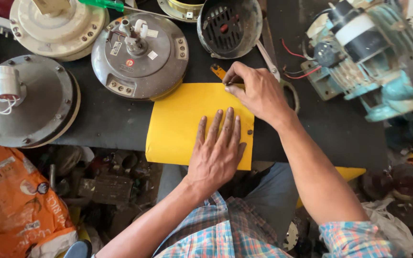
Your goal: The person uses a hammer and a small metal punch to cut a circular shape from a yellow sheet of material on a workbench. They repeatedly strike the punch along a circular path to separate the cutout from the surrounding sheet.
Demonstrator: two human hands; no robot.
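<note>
Sheet: yellow sheet (182, 119) lies flat at the near edge of the bench (111, 119), its near edge overhanging
Left hand (217, 153): open, fingers spread, palm pressing the sheet down
Right hand (259, 91): fingers pinched on a small dark tool at the sheet's far edge; kind not discernible
Surroundings: grey fan motor (139, 52) just beyond the sheet's far left corner; larger grey one (27, 100) left; scissors (276, 71) behind the right hand; teal motor (369, 62) right
Surface: dark, worn
Packages: orange printed bag (15, 200) below the bench, left
</note>
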